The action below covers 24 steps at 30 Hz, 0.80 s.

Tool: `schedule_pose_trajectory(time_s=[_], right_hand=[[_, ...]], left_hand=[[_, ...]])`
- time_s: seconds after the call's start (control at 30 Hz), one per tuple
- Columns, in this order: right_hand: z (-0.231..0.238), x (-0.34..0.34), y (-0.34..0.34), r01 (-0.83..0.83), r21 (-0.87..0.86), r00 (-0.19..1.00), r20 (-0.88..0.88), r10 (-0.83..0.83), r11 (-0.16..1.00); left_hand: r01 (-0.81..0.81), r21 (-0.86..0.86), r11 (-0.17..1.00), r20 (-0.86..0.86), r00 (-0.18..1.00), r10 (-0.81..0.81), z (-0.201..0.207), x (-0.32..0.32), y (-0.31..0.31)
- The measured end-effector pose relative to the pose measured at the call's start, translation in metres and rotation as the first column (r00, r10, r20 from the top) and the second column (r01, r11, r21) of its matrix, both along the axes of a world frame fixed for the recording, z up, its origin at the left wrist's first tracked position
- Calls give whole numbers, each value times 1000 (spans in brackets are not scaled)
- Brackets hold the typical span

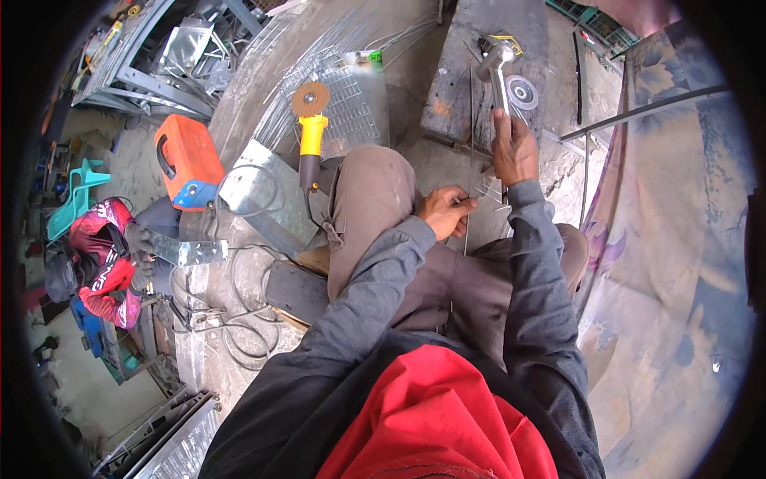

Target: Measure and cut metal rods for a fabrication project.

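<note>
My right hand is closed round the handle of a hammer, whose metal head is at the far end over a dark, worn wooden block. My left hand pinches a thin metal rod in front of my knees. The rod runs lengthwise between my legs and on toward the block; part of it is hidden by my fingers. Short bent metal pieces show between my two hands. A grey abrasive disc lies on the block, just right of the hammer.
A yellow angle grinder with a brown disc lies left of my knee, by a wire grid and metal sheets. Farther left are an orange and blue machine, coiled cables and a person in red. A patterned cloth hangs right.
</note>
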State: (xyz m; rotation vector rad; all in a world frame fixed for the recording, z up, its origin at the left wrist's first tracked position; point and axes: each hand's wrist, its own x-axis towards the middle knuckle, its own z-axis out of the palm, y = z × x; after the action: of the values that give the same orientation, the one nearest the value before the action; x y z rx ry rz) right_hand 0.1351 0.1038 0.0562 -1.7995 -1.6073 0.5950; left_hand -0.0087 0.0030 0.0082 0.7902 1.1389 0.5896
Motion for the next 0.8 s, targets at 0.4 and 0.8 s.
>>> schedule_pose_trajectory(time_s=[0.4, 0.8], right_hand=[[-33, 33, -81, -8, -82, 995, -102, -1, 997], [-49, 31, -84, 61, -81, 991, -113, -70, 995]], left_hand=[[-132, -113, 985, 457, 873, 170, 87, -10, 4], [-210, -292, 933, 750, 555, 360, 144, -18, 55]])
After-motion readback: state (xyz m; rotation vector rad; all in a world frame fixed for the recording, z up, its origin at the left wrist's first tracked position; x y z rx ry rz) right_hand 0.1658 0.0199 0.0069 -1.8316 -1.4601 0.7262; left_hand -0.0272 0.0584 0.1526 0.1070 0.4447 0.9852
